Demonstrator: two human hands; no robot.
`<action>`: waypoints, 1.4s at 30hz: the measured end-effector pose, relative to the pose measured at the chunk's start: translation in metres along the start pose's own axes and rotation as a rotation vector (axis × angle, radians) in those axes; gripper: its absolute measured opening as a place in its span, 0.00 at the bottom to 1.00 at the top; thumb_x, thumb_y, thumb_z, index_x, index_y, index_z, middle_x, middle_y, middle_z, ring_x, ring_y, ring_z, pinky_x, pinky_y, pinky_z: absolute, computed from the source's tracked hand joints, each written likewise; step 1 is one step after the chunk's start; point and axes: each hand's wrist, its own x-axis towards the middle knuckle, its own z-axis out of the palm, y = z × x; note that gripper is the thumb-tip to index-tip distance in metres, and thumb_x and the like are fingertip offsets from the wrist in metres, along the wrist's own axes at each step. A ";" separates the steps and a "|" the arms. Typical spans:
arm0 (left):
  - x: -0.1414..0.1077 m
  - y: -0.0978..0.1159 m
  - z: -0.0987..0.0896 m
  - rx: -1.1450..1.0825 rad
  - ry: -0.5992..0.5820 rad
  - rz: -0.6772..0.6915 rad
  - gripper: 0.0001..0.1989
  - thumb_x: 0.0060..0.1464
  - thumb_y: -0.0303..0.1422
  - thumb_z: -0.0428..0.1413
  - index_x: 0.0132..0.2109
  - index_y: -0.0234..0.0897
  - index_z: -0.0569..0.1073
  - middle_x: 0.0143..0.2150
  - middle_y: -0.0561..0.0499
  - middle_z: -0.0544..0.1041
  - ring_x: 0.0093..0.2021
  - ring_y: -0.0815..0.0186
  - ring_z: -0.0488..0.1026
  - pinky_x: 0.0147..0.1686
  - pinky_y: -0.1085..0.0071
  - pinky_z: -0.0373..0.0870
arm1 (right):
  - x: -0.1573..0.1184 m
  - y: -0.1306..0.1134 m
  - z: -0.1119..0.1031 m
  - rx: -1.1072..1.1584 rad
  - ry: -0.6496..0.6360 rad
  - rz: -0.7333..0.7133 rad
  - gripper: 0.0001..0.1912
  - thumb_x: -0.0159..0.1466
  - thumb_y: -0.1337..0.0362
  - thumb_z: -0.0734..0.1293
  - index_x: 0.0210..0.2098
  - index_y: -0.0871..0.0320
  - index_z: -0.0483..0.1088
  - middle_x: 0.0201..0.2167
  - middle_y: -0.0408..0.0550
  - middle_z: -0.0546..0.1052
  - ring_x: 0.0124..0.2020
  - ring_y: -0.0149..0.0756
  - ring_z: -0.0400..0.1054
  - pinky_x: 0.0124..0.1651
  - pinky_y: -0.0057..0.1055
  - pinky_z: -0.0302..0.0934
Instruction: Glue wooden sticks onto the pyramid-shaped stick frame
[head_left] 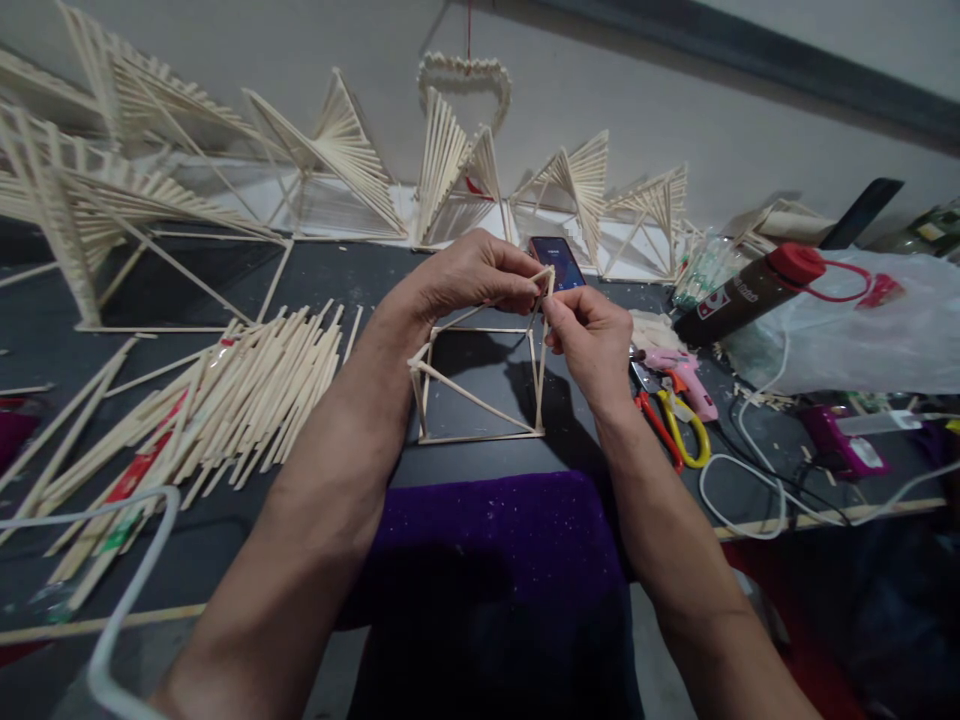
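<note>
A small frame of thin wooden sticks [480,437] stands on the dark table, with a square base and slanted sticks rising from it. My left hand [487,272] arches over its back edge, fingertips pinched at the raised right corner. My right hand [589,325] pinches the same corner from the right side, thumb and forefinger together. The fingertips of both hands nearly meet there and partly cover the joint. A phone [556,258] lies just behind the hands.
Loose sticks [262,400] are heaped at the left. Finished twisted stick models [345,150] line the back. At the right are a pink glue gun [679,365], yellow-handled scissors [694,430], a bottle with a red cap [750,290], white cable [750,530] and a plastic bag [885,320].
</note>
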 end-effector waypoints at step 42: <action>-0.014 0.014 -0.014 0.025 0.290 0.001 0.13 0.42 0.27 0.66 0.39 0.36 0.82 0.31 0.50 0.81 0.33 0.63 0.79 0.32 0.67 0.76 | 0.002 0.014 -0.016 0.125 0.195 -0.007 0.16 0.64 0.52 0.68 0.28 0.58 0.73 0.22 0.40 0.74 0.17 0.25 0.64 0.21 0.23 0.57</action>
